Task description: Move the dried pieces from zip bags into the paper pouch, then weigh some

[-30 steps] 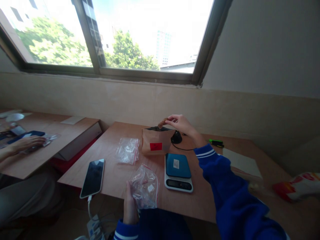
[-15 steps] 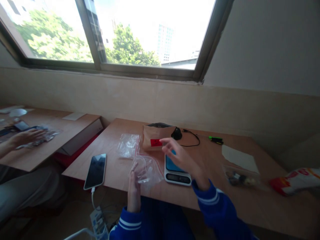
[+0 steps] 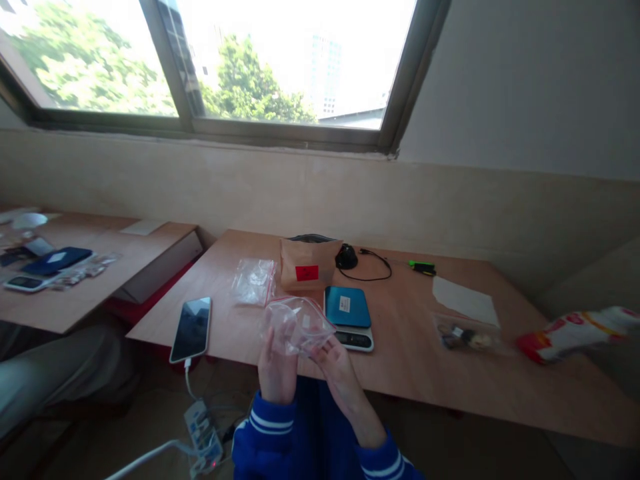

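Observation:
A clear zip bag (image 3: 299, 319) with a red seal line is held up at the table's front edge, its mouth spread wide. My left hand (image 3: 278, 371) is closed on its left side, thumb up against the film. On the lower right of the bag, the fingers of my right hand (image 3: 340, 373) grip the plastic. Just behind my right hand is a white digital scale (image 3: 356, 339) with a blue top (image 3: 346, 305). More clear zip bags (image 3: 253, 282) lie flat to the left, beside a brown paper pouch (image 3: 311, 265) with a red label.
A phone (image 3: 191, 329) on a charging cable lies at the left edge. Behind are a black cable (image 3: 373, 267) and a green-black tool (image 3: 423, 267). To the right sit a paper sheet (image 3: 465, 300), a bag of small parts (image 3: 466, 338) and a red-white package (image 3: 570, 333). Another table (image 3: 150, 250) stands left.
My right hand has come down from above the scale to the bag and taken hold of it. The bag's mouth has spread open. The other person's hand has left the view.

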The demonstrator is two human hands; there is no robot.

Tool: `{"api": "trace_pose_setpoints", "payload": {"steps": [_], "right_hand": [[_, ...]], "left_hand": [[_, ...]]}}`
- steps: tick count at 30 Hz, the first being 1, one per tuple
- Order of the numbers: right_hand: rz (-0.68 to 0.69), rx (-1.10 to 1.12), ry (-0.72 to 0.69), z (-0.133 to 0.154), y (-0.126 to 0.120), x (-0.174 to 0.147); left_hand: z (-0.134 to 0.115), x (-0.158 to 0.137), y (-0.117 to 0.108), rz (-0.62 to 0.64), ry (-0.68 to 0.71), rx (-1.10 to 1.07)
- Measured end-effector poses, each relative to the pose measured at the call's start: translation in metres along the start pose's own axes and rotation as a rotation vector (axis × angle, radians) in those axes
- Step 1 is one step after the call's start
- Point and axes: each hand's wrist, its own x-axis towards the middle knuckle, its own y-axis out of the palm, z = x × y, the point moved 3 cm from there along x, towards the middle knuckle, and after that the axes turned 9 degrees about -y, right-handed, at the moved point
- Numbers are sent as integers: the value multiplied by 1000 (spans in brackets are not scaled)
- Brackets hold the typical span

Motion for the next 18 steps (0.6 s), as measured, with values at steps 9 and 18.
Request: {"api": "trace_pose_setpoints", "payload": {"steps": [9, 18], "right_hand": [[-21, -204, 54, -13, -21, -1], [16, -335, 41, -19, -22, -11]], "left_hand": [[-13, 24, -27, -309, 280, 161], [-89, 109, 2, -256, 437, 855]]}}
